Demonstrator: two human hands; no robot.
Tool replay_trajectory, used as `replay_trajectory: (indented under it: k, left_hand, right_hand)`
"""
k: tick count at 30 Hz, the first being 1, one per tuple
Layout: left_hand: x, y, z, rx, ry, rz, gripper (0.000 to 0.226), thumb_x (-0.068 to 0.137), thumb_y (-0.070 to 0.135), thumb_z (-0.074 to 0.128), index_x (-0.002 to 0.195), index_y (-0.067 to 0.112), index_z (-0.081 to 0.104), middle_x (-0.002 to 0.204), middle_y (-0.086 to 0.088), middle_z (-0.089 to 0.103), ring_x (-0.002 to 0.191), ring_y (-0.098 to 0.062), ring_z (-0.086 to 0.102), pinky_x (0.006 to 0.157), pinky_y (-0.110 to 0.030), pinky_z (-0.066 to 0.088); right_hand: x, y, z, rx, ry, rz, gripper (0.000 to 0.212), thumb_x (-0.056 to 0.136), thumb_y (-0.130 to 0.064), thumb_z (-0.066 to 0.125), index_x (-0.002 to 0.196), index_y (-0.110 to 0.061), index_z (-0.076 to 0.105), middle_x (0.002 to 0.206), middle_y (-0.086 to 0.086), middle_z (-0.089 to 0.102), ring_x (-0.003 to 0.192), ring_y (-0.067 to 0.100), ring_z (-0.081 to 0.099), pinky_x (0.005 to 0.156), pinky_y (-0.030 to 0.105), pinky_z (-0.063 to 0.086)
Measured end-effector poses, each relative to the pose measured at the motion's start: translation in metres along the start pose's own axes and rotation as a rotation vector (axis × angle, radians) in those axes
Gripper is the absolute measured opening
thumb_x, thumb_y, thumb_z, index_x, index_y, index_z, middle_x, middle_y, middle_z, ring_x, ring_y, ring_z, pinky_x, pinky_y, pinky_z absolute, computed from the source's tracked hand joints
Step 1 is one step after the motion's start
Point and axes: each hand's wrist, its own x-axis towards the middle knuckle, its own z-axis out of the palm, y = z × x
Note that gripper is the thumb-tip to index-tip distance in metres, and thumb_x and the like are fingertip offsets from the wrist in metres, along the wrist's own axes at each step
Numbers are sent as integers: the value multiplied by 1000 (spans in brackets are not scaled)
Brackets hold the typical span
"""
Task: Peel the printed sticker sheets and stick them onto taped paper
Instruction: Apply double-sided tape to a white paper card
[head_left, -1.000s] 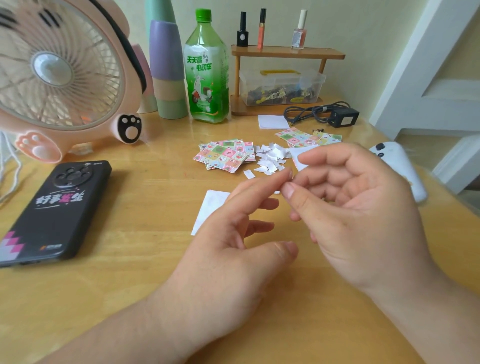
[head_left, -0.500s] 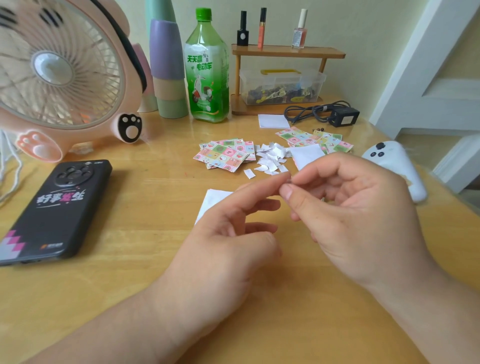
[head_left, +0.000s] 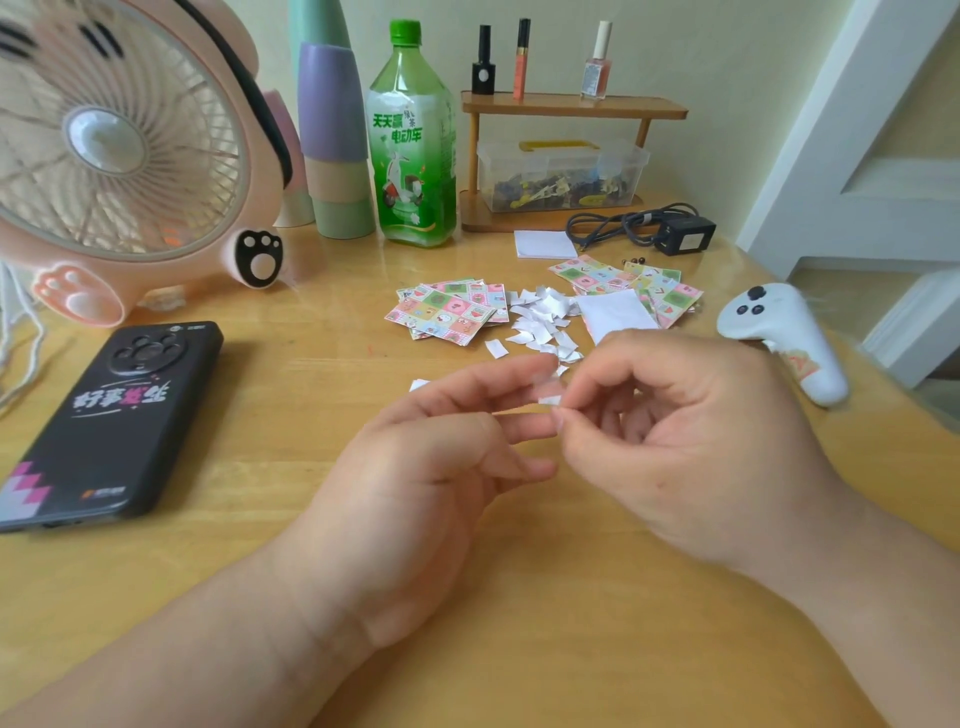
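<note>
White scrap (head_left: 549, 400), tiny, pinched between thumb and forefinger of right hand (head_left: 701, 441). Left hand (head_left: 431, 467) fingertips (head_left: 530, 375) close on its other edge, remaining fingers curled. Motion blur here, so it could be sticker or backing. Held above wooden table (head_left: 260, 597), hands touching at the tips only. Corner of white paper (head_left: 418, 384) shows behind left fingers. Beyond: torn white bits (head_left: 540, 322), sticker sheets (head_left: 452, 312) left of them, more sheets (head_left: 618, 275) right, partly under a white slip (head_left: 615, 314). Black phone (head_left: 104, 415) far left, white controller (head_left: 784, 338) far right.
</note>
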Motion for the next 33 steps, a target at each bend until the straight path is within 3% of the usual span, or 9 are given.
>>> replay_trajectory:
  k: [4, 7, 13, 16, 19, 22, 26, 30, 33]
  left_hand:
    - [5, 6, -2, -109, 128, -14, 60, 59, -1, 49, 113, 2, 73, 107, -12, 73, 93, -28, 71, 89, -47, 53]
    - [12, 15, -10, -26, 300, 39, 49, 73, -7, 48, 114, 6, 72, 104, -7, 74, 82, -25, 72, 72, -35, 57]
    - [23, 31, -34, 643, 604, 247, 41, 85, 0, 64, 106, 34, 71, 101, 16, 73, 76, -7, 70, 66, -24, 56]
    - [29, 30, -46, 1122, 508, 249, 51, 85, 16, 70, 128, 39, 57, 122, 23, 58, 97, 11, 59, 75, -13, 48]
    - [35, 26, -51, 1338, 322, 106, 75, 83, 29, 77, 148, 33, 41, 144, 17, 40, 121, 1, 50, 99, -26, 43]
    - [36, 27, -48, 1406, 246, 76, 79, 82, 32, 79, 151, 33, 38, 144, 19, 38, 123, -1, 52, 106, -32, 45]
    - [34, 28, -45, 1391, 196, 60, 78, 81, 32, 81, 146, 37, 39, 130, 23, 39, 102, 6, 56, 89, -21, 47]
    - [34, 29, -47, 1498, 210, 30, 89, 75, 50, 80, 149, 39, 31, 140, 19, 34, 124, -15, 50, 110, -40, 41]
    - [35, 32, -46, 1464, 194, 34, 94, 71, 48, 84, 149, 36, 33, 137, 18, 38, 116, -8, 54, 105, -34, 45]
  right_hand:
    - [1, 3, -1, 98, 26, 43, 9, 74, -14, 75, 71, -16, 67, 67, 6, 65, 51, 18, 55, 48, 28, 44]
    - [4, 6, -4, 224, 82, 116, 11, 75, -10, 74, 69, -12, 65, 64, 3, 64, 50, 12, 53, 47, 22, 42]
    - [26, 34, -1, -74, 74, 358, 25, 80, -2, 76, 67, -20, 63, 54, -14, 60, 48, 2, 51, 49, 15, 42]
    - [33, 47, 3, -182, 133, 448, 20, 86, -15, 75, 78, -29, 64, 73, -14, 69, 61, -2, 62, 60, 26, 54]
    - [30, 47, 5, -233, 145, 465, 18, 87, -21, 71, 83, -37, 64, 85, -22, 72, 74, 1, 67, 68, 42, 60]
    - [26, 37, 4, -302, 126, 427, 15, 86, -26, 74, 78, -36, 67, 65, -20, 66, 54, 3, 59, 61, 34, 57]
    - [19, 27, 5, -261, -8, 323, 13, 84, -17, 78, 80, -28, 71, 67, -3, 64, 48, 3, 49, 49, 13, 39]
    - [14, 22, 14, -337, -258, 269, 30, 81, -31, 81, 109, -32, 70, 105, -19, 65, 96, -10, 56, 77, 5, 38]
    - [15, 13, 24, -434, -423, 203, 61, 82, -49, 77, 137, -34, 56, 132, -19, 55, 126, -1, 45, 106, 15, 34]
